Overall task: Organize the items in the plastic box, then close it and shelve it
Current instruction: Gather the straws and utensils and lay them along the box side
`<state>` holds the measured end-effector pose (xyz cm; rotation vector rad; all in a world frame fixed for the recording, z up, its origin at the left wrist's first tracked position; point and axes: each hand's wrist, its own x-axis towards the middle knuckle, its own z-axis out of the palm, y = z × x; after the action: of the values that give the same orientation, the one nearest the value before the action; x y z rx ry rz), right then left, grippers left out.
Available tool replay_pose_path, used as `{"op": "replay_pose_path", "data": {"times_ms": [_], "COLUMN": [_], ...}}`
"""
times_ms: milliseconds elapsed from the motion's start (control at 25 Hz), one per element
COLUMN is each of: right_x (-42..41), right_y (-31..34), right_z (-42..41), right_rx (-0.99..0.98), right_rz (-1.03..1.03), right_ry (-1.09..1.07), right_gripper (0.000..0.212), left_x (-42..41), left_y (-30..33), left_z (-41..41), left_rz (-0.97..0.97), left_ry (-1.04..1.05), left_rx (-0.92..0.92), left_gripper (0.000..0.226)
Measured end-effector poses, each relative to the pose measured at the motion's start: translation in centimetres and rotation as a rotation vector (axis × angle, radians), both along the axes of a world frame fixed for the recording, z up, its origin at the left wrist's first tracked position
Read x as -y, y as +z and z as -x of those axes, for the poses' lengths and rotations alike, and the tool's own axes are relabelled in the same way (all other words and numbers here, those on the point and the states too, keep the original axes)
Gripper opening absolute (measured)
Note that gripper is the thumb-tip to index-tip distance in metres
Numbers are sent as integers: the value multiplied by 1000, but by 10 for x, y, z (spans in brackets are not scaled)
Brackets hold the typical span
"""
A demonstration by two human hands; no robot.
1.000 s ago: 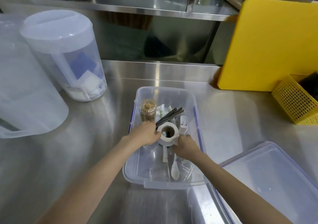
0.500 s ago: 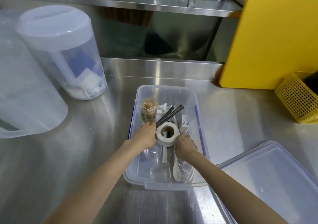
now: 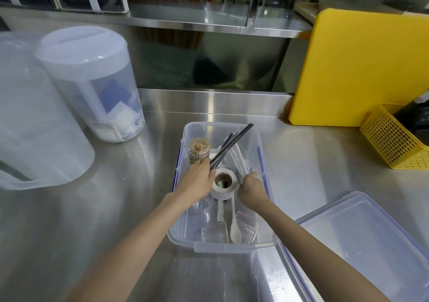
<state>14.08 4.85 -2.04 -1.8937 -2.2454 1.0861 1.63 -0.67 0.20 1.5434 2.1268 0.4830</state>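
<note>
we're mid-sort: left hand (image 3: pixel 197 181) pinching dark straws (image 3: pixel 232 144), right hand (image 3: pixel 250 189) gripping white sticks (image 3: pixel 239 160); next, lay them flat in the box (image 3: pixel 222 247).

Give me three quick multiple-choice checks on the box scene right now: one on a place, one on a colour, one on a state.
1. Where is the box lid?
A. On the counter right of the plastic box
B. Clipped on the box
C. On the shelf

2. What colour is the perforated basket?
A. Blue
B. Yellow
C. White

3. What is the left hand doing?
A. Resting flat on the counter
B. Lifting the lid
C. Gripping the dark sticks

Answers:
1 A, the lid lies flat beside the open box.
2 B, its mesh walls are yellow.
3 C, the fingers are closed around the sticks' lower ends, next to the tape roll.
</note>
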Motion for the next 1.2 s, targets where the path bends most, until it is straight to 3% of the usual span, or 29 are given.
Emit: {"op": "replay_pose_path", "data": {"times_ms": [160,280,440,600,920,1200], "right_x": [6,15,26,42,61,64], "right_y": [24,36,44,50,39,32], "right_z": [2,1,3,3,9,5], "right_rx": [-201,-350,-510,-680,-566,-487], "right_rz": [-1,-26,30,141,-42,-69], "right_ry": [-64,-105,-156,-126,136,266], "right_gripper": [3,2,5,10,14,24], "left_x": [8,15,23,32,40,41], "left_y": [8,12,16,22,19,10], "left_z": [-3,-5,-13,-22,-27,-22], "left_rz": [-127,-175,-161,-173,-132,-87], "left_ry": [93,182,300,332,354,417], "left_rx": [137,319,687,824,1062,1053], "left_gripper": [25,15,26,24,25,27]}}
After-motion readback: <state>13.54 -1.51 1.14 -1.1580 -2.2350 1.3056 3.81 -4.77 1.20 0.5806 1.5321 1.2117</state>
